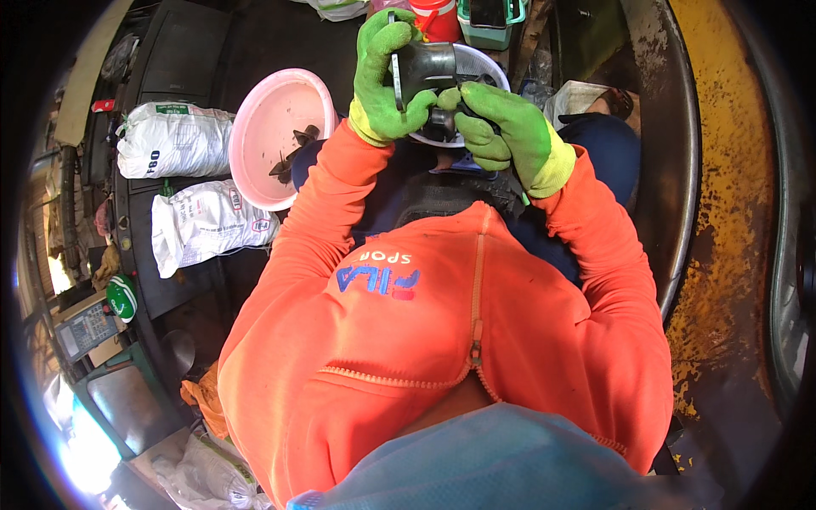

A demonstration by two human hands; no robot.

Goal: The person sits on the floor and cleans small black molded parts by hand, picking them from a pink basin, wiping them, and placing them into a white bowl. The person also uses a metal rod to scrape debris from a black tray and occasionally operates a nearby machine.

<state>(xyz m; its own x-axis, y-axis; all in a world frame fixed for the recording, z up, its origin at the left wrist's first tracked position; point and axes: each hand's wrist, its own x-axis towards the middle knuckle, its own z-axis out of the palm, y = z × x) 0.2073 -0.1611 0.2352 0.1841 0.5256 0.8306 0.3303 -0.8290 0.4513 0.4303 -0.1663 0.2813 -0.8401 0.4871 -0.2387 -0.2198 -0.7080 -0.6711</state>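
Note:
Both my hands wear green gloves with yellow cuffs and are raised in front of my lap. My left hand (384, 81) is closed around a black curved pipe fitting (427, 68) with a flat flange at its left side. My right hand (508, 136) is at the fitting's right side, its fingers curled in a pinch near the edge. A small dark piece shows at those fingertips, too hidden to name. Beneath the hands, a white basket (486, 66) holds dark parts, mostly covered by the fitting and gloves.
Left of my knees, a pink basin (246, 140) holds several dark pieces. White printed sacks (183, 140) lie beyond it. A red container (436, 21) and a teal box (486, 36) stand at the far side. Along the right runs a rusty yellow metal surface (727, 221).

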